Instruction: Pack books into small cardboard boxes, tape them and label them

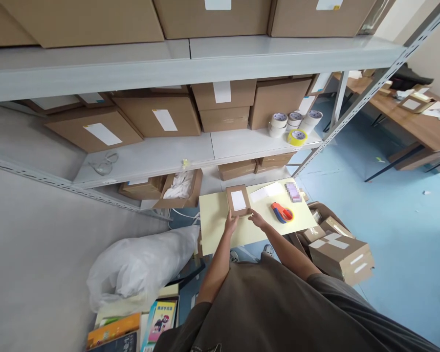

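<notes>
Here's the box (238, 188) on the table (214, 220), looking shut, label (238, 201) on; left hand (231, 223) at its near left corner, pinching or not I can't tell; right hand (256, 218) opposite, fingers parted; what's left doesn't show

At your lower left, the yellow-and-pink book (162, 320) carries a line of Chinese characters, seemingly ending in 学成语; you cannot make out the rest. The dark book (119, 343) beside it bears white characters, too blurred to read. Print on your small carton's (236, 188) white label (238, 200) is illegible.
</notes>
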Tool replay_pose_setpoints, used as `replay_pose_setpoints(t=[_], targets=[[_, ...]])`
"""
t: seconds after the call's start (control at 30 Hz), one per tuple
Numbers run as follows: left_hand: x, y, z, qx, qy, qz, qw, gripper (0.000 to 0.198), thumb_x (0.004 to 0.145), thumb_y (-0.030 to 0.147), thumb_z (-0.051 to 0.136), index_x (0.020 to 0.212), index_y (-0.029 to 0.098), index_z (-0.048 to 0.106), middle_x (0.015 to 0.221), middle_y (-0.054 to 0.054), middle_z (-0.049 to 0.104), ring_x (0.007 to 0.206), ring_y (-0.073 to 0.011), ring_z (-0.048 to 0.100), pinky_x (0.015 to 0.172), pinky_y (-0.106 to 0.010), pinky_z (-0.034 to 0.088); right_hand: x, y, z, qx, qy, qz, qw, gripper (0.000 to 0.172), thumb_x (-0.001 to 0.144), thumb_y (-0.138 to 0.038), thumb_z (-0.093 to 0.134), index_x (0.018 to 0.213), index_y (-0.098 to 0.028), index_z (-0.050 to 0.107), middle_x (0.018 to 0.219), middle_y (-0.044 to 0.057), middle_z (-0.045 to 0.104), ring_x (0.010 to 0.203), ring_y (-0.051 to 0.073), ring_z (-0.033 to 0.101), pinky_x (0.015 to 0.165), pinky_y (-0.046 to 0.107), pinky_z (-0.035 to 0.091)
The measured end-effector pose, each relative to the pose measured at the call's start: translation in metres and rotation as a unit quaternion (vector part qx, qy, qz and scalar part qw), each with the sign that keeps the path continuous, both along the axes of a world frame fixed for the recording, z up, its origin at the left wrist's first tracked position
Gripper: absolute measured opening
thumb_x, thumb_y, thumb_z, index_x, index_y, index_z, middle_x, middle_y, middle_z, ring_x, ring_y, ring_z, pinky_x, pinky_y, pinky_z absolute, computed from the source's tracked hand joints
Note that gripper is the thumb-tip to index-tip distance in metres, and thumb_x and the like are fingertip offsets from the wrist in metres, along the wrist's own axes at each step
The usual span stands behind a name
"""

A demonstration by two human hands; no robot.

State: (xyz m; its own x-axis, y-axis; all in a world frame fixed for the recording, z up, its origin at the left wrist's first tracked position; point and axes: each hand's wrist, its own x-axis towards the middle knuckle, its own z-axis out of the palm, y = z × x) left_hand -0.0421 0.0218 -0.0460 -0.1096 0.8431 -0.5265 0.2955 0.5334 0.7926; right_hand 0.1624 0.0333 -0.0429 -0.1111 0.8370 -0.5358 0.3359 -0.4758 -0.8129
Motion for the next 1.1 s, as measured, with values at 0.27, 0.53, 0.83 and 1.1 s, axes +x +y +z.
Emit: replay_pose_setpoints(t=[0.27,0.53,0.83,1.1], targets=[[0.009,0.037,0.024,0.096,0.126,0.023,0.987,0.07,0.1,0.04,0.055,0.166,0.023,0.036,0.167,-0.012,0.047,0.154,-0.0265,0.044,0.124,-0.037,0.038,0.034,0.017,0.034,0.109,-0.149,0.011,0.983,0.084,0.086,-0.022,0.061,0.166,-0.028,0.039,0.17,0.007,0.043,0.155,0.03,0.043,0.126,0.046,0.039],[0.105,0.128,0.045,0.165,0.071,-0.112,0.977,0.056,0.097,0.032,0.062,0.152,0.022,0.058,0.152,-0.013,0.062,0.142,-0.0288,0.056,0.121,-0.041,0.041,0.106,0.07,0.056,0.119,-0.181,0.006,0.976,0.085,0.089,-0.02,0.054,0.17,-0.026,0.031,0.177,0.004,0.029,0.154,0.028,0.043,0.126,0.045,0.038],[0.171,0.222,-0.028,0.012,0.141,-0.217,0.966,0.054,0.082,0.025,0.079,0.134,0.017,0.071,0.146,-0.019,0.067,0.139,-0.0334,0.059,0.117,-0.041,0.042,0.167,0.164,-0.011,0.01,-0.243,0.11,0.964,0.087,0.091,-0.018,0.06,0.171,-0.023,0.028,0.179,0.012,0.019,0.164,0.032,0.025,0.127,0.046,0.035],[0.179,0.236,-0.066,-0.047,0.178,-0.198,0.963,0.033,0.074,0.03,0.089,0.102,0.019,0.079,0.113,-0.012,0.08,0.108,-0.0275,0.073,0.099,-0.035,0.051,0.165,0.183,-0.07,-0.058,-0.331,0.227,0.914,0.095,0.087,-0.021,0.066,0.171,-0.037,0.026,0.182,0.007,-0.002,0.166,0.04,-0.004,0.12,0.069,0.034]])
